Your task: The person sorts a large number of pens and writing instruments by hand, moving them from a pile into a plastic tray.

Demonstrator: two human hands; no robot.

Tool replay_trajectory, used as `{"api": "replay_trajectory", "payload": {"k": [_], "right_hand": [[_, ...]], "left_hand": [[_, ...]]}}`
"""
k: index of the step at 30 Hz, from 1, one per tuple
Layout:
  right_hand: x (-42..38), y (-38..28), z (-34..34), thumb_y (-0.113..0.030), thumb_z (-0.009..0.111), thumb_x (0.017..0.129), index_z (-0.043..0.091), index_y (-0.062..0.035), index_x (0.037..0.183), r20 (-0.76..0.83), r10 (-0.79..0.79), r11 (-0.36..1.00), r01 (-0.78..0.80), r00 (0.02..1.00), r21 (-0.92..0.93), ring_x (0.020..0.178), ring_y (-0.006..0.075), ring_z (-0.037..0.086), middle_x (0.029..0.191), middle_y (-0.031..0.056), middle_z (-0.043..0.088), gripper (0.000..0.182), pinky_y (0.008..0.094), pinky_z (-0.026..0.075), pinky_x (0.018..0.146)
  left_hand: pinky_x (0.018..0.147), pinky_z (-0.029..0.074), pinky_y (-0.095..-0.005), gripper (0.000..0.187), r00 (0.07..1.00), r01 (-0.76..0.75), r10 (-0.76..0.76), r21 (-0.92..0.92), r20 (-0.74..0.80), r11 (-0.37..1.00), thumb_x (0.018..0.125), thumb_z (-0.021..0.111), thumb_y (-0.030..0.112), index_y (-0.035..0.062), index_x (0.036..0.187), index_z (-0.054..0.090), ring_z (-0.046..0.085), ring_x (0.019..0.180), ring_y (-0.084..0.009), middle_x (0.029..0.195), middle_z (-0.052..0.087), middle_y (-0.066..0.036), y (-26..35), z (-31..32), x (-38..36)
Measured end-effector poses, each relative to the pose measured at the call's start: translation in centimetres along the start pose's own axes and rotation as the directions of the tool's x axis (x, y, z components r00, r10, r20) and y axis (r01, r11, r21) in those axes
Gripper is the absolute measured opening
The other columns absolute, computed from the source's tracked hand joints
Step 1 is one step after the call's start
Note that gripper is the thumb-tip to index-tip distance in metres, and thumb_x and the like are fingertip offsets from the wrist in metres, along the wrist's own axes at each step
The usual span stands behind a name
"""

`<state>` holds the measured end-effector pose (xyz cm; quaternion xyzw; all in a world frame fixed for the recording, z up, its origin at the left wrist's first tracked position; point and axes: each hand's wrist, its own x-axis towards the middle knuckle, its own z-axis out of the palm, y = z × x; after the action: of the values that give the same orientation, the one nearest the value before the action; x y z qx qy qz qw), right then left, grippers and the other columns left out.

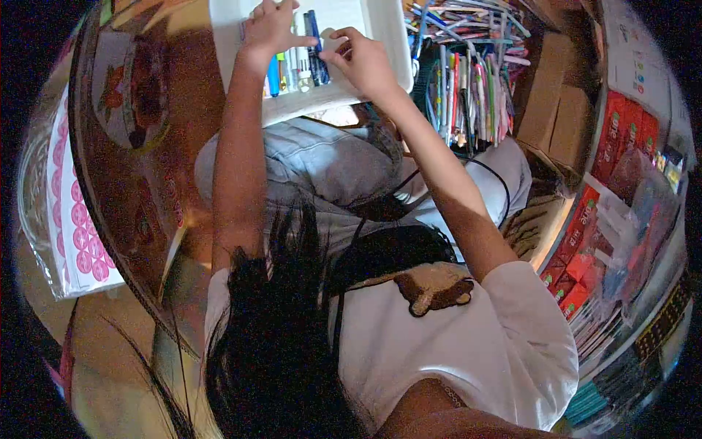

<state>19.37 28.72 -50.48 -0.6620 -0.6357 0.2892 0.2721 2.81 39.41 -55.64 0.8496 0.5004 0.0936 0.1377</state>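
A white tray (406, 55) lies at the top of the head view, over my lap, with several pens side by side in it. Over the pens on the left side, my left hand (272, 31) is open, its thumb stretched toward the dark blue pens (316, 55). A bright blue pen (274, 76) lies just below that hand. From the right, my right hand (360, 61) reaches in with bent fingers, thumb and forefinger apart. Its thumb tip is right at the dark blue pens, and nothing shows between the fingers.
Right of the tray stands a basket packed with upright pens (468, 99), with more pens (468, 25) piled behind. Cardboard boxes (559, 110) and red packages (621, 139) line the right side. At left is a plastic-wrapped sheet with pink circles (84, 234).
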Motion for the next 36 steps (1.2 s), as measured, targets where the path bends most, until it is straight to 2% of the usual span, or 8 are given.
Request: {"api": "replay_trajectory", "payload": {"k": [4,7,13,22,27,30,34,36], "right_hand": [[-3.8,0.2,-6.9,-0.026,0.061,0.079,0.059,-0.0073,0.097,-0.104,0.029,0.987,-0.046,0.994,-0.157,0.069,0.0309,0.062,0.077,0.0155,0.064,0.026,0.0394,0.049,0.061],[-7.0,2.1,-11.3,-0.026,0.060,0.079,0.060,-0.0083,0.094,-0.166,0.275,0.846,-0.321,0.947,-0.427,0.071,0.0317,0.062,0.077,0.0151,0.064,0.023,0.0410,0.049,0.062],[-10.2,4.2,-11.2,-0.036,0.062,0.077,0.060,-0.0072,0.090,-0.236,0.355,0.619,-0.416,0.905,-0.666,0.074,0.0315,0.063,0.080,0.0130,0.065,0.032,0.0426,0.048,0.064],[-9.8,4.4,-11.8,-0.027,0.062,0.075,0.060,-0.0057,0.090,-0.240,0.347,0.669,-0.419,0.906,-0.614,0.072,0.0356,0.062,0.079,0.0158,0.064,0.026,0.0427,0.050,0.064],[-8.4,0.6,-12.3,-0.026,0.062,0.079,0.063,-0.0030,0.087,-0.266,0.242,0.877,-0.327,0.933,-0.352,0.068,0.0257,0.064,0.073,0.0138,0.065,0.025,0.0340,0.049,0.063],[-5.8,-0.7,-10.2,-0.023,0.063,0.079,0.063,-0.0013,0.086,-0.146,0.091,0.990,-0.106,0.985,-0.094,0.065,0.0225,0.065,0.071,0.0127,0.065,0.023,0.0312,0.049,0.060],[-1.0,0.3,-3.5,-0.020,0.063,0.080,0.063,0.0023,0.086,0.161,0.183,0.971,-0.204,0.970,0.126,0.059,0.0127,0.063,0.070,0.0102,0.065,0.023,0.0251,0.049,0.056],[0.7,1.0,-0.3,-0.021,0.064,0.079,0.064,0.0024,0.082,0.156,0.139,0.989,-0.130,0.978,-0.063,0.056,0.0133,0.062,0.065,0.0098,0.064,0.023,0.0263,0.049,0.054]], "left_hand": [[0.082,0.043,-0.0457,0.081,0.994,0.061,-0.062,0.015,0.087,0.998,0.054,0.079,0.045,0.0148,0.121,0.045,0.050,0.100,-0.0383,0.106,0.050,-0.020,0.2,0.0,-0.2],[0.082,0.042,-0.0484,0.080,0.998,0.053,-0.052,-0.038,0.044,0.998,0.054,0.079,0.043,0.0152,0.121,0.044,0.049,0.100,-0.0374,0.106,0.049,-0.019,-0.8,1.5,-0.1],[0.081,0.043,-0.0465,0.080,0.997,0.057,-0.056,-0.021,0.056,0.998,0.053,0.079,0.043,0.0165,0.121,0.044,0.049,0.100,-0.0363,0.105,0.049,-0.018,-0.3,1.0,-0.3],[0.082,0.044,-0.0461,0.077,0.995,0.064,-0.066,0.030,0.080,0.998,0.056,0.076,0.049,0.0141,0.119,0.047,0.051,0.101,-0.0369,0.108,0.050,-0.019,0.0,0.2,0.1],[0.083,0.042,-0.0443,0.061,0.988,0.146,-0.140,-0.110,0.060,0.983,0.060,0.076,0.034,0.0081,0.109,0.051,0.048,0.100,-0.0361,0.103,0.049,-0.018,1.7,-2.6,-0.3],[0.081,0.042,-0.0424,0.048,0.989,0.150,-0.150,-0.190,0.014,0.970,0.064,0.074,0.026,0.0032,0.102,0.055,0.049,0.098,-0.0372,0.099,0.050,-0.020,2.4,-3.9,-0.6],[0.080,0.044,-0.0418,0.042,0.990,0.142,-0.144,-0.164,-0.002,0.976,0.068,0.072,0.025,0.0036,0.100,0.056,0.050,0.096,-0.0362,0.098,0.051,-0.019,2.2,-3.8,-0.7],[0.079,0.044,-0.0417,0.041,0.989,0.150,-0.148,-0.143,0.021,0.978,0.069,0.071,0.025,0.0041,0.101,0.056,0.051,0.096,-0.0357,0.099,0.052,-0.019,2.2,-4.0,-0.5]]}}
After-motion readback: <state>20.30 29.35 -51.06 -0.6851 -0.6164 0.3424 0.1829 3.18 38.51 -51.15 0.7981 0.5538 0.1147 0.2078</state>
